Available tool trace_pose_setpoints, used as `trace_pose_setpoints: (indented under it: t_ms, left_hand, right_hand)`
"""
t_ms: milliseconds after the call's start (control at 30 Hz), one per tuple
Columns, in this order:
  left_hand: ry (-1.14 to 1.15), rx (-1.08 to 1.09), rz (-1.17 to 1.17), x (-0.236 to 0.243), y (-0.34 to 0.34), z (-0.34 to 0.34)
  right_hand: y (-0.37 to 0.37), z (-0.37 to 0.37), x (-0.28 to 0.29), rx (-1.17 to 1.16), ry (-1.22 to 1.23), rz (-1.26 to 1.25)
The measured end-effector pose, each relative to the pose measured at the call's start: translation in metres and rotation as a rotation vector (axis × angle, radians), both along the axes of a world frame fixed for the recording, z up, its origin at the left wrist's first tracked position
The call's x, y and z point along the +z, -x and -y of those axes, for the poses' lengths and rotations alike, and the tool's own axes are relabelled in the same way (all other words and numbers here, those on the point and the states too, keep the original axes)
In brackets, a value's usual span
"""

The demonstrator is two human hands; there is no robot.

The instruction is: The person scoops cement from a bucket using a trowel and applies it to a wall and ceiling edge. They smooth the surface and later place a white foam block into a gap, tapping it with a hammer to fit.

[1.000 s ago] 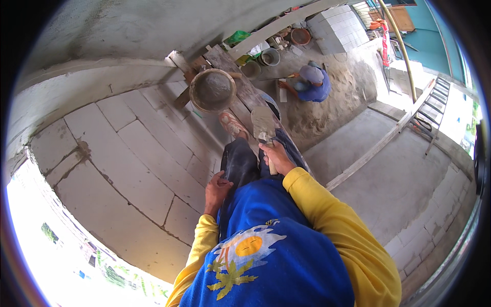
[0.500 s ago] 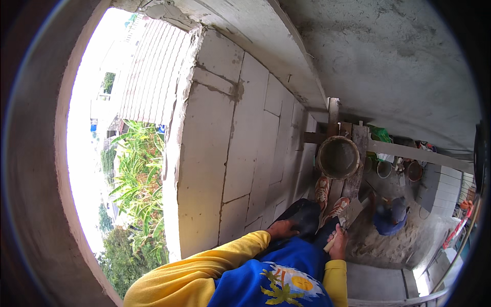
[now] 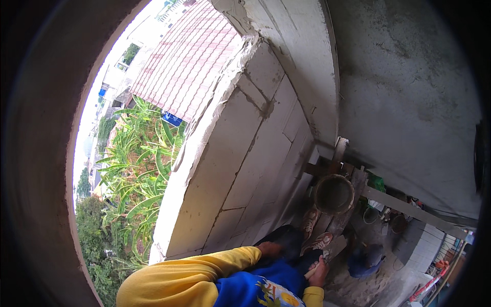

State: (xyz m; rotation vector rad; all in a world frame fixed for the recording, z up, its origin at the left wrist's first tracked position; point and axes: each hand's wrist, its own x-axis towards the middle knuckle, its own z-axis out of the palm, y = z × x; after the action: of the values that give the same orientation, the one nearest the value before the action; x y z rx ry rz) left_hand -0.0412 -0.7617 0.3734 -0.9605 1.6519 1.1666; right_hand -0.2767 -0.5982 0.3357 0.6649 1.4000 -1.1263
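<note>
Two hands show low in the view, both close to the person's dark trousers. The left hand (image 3: pixel 269 249), at the end of a yellow sleeve (image 3: pixel 204 268), rests on the left knee with its fingers curled loosely and holds nothing. The right hand (image 3: pixel 319 271) is closed around the pale handle of a trowel (image 3: pixel 332 249), whose blade lies just beside the shoes (image 3: pixel 313 230). The shoes stand on a wooden plank (image 3: pixel 341 220), and a round bucket (image 3: pixel 333 194) sits on the same plank just beyond them. To the left rises a wall of grey blocks (image 3: pixel 240 158). Far below, another person in a blue cap (image 3: pixel 365 260) crouches on the sandy ground.
</note>
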Motion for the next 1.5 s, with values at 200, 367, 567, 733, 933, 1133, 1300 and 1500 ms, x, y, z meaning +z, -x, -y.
trace_pose_setpoints:
  t_ms: [200, 367, 567, 733, 933, 1133, 1300, 1500]
  left_hand:
    - [0.167, 0.004, -0.195, 0.007, -0.007, -0.006]
    - [0.212, -0.069, -0.217, 0.036, 0.008, 0.007]
    - [0.24, 0.019, -0.26, -0.007, -0.012, -0.005]
    - [0.24, 0.004, -0.306, 0.014, -0.008, 0.0]
    - [0.14, 0.108, -0.203, 0.033, 0.002, -0.003]
    - [-0.067, 0.062, -0.077, -0.017, -0.01, -0.026]
    - [0.054, 0.111, 0.125, -0.037, 0.017, -0.05]
    - [0.043, 0.304, 0.254, -0.082, 0.034, -0.04]
  right_hand:
    - [-0.001, 0.001, -0.014, 0.02, 0.032, 0.033]
    - [0.0, 0.002, -0.018, 0.003, 0.005, 0.057]
    - [0.004, 0.009, -0.012, 0.05, 0.036, 0.009]
    - [0.0, 0.008, -0.005, 0.064, 0.053, 0.004]
    - [-0.004, -0.005, -0.016, 0.109, 0.007, -0.016]
    - [-0.001, 0.024, -0.004, 0.438, -0.098, -0.264]
    - [0.023, 0.071, -0.09, 0.869, -0.09, -0.817]
    - [0.071, 0.209, -0.189, 1.35, -0.328, -0.712]
